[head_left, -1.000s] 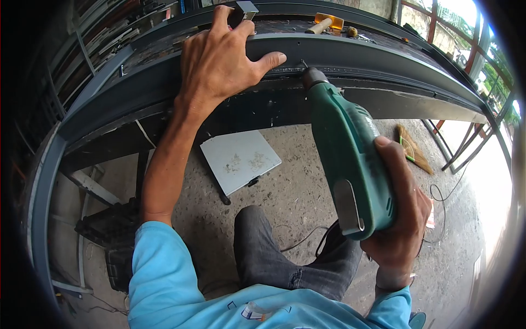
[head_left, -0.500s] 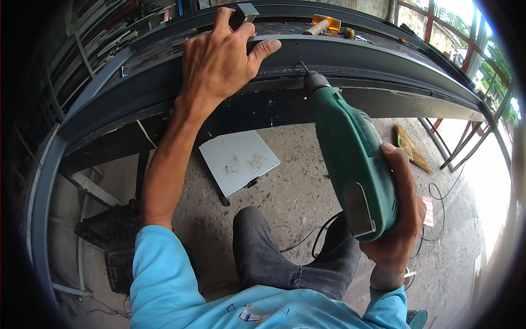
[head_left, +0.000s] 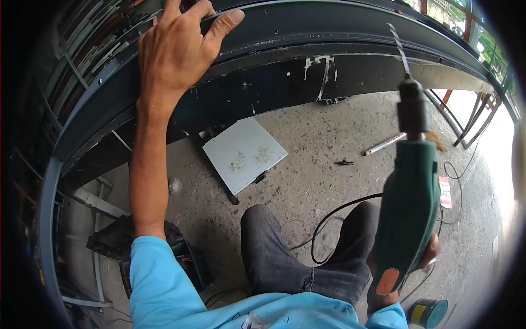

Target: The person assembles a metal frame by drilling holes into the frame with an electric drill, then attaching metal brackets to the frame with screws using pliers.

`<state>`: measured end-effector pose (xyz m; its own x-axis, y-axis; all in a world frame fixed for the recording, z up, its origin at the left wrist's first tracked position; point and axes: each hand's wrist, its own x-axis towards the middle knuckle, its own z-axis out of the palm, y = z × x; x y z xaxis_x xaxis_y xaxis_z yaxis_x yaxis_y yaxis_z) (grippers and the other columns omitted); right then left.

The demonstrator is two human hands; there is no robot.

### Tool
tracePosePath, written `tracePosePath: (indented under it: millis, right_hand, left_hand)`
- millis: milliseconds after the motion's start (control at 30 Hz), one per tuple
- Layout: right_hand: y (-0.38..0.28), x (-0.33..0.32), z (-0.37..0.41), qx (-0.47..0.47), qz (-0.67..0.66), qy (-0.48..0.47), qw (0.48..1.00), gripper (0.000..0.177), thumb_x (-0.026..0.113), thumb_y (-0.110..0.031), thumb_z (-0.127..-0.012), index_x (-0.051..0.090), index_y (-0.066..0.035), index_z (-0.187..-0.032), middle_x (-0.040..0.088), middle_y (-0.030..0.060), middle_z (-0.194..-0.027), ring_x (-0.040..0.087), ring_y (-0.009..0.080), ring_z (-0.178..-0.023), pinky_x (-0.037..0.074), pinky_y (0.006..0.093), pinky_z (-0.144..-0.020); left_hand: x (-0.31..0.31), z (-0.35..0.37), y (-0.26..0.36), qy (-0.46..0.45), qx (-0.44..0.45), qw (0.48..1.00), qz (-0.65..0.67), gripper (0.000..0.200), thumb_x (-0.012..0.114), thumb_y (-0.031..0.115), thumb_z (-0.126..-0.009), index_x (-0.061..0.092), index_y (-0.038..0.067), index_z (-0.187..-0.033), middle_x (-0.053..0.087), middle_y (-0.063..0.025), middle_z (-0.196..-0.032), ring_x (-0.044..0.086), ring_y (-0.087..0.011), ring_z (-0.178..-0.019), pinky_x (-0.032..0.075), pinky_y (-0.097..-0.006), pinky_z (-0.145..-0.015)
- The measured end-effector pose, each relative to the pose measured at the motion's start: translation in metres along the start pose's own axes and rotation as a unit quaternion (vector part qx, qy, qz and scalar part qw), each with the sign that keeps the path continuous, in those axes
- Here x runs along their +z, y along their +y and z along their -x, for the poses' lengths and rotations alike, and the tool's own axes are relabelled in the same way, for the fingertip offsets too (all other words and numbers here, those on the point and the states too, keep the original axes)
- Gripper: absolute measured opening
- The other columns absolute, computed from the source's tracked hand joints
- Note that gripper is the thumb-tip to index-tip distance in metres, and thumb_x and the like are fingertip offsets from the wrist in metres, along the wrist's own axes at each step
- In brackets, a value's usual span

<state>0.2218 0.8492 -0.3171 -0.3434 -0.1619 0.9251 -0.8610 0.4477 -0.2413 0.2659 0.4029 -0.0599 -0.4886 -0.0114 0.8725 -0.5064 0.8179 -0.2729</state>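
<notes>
My right hand (head_left: pixel 430 253) grips a green power drill (head_left: pixel 408 203), whose body hides most of the fingers. A long twist drill bit (head_left: pixel 398 48) points up from the black chuck, apart from the dark grey metal beam (head_left: pixel 329 19). Two small holes show in the beam's face, right of my left hand. My left hand (head_left: pixel 178 55) lies over the beam's upper edge at the top left, with its fingers curled over and the thumb pointing right. The fingertips are partly cut off by the picture's edge.
Below the beam, a white flat-topped box (head_left: pixel 245 156) stands on the speckled concrete floor. A black cable (head_left: pixel 323 227) loops near my knees. An open black case (head_left: pixel 189 263) sits at the left, a round tin (head_left: pixel 430 313) at the lower right. A pale tube (head_left: pixel 385 143) lies behind the drill.
The drill has come away from the beam, moving right and tilting upright, so the whole bit shows. The view has shifted; my left hand now appears higher and further left, still on the beam.
</notes>
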Motion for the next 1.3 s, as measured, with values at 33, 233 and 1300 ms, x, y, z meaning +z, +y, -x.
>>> tracePosePath:
  millis: [33, 233, 1300]
  right_hand:
    - [0.004, 0.008, 0.022, 0.014, 0.043, 0.029, 0.999, 0.062, 0.071, -0.023, -0.076, 0.047, 0.001, -0.128, 0.058, 0.0168, -0.104, 0.063, 0.0254, -0.085, 0.054, 0.0358, -0.072]
    - [0.010, 0.131, -0.005, 0.106, 0.135, 0.149, 0.974, 0.052, 0.062, -0.023, -0.086, 0.043, 0.005, -0.126, 0.049, 0.0140, -0.114, 0.058, 0.0231, -0.095, 0.052, 0.0326, -0.076]
    - [-0.040, 0.082, -0.168, -0.129, -0.178, -0.156, 0.963, 0.061, 0.071, -0.032, -0.085, 0.046, -0.004, -0.133, 0.060, 0.0165, -0.110, 0.066, 0.0268, -0.094, 0.056, 0.0353, -0.079]
  left_hand:
    - [-0.001, 0.000, 0.000, -0.009, -0.004, 1.000, 0.016, 0.061, 0.049, 0.065, -0.088, 0.069, 0.007, -0.092, 0.058, -0.0122, -0.110, 0.064, -0.0329, -0.085, 0.049, -0.0431, -0.073]
    - [-0.006, -0.003, 0.003, -0.005, 0.008, 1.000, 0.014, 0.055, 0.053, 0.058, -0.090, 0.067, 0.005, -0.090, 0.057, -0.0103, -0.103, 0.060, -0.0314, -0.091, 0.046, -0.0407, -0.080]
    - [0.005, 0.003, 0.002, 0.011, 0.009, 1.000, -0.004, 0.056, 0.052, 0.061, -0.089, 0.068, 0.008, -0.097, 0.058, -0.0156, -0.115, 0.067, -0.0341, -0.087, 0.055, -0.0423, -0.069]
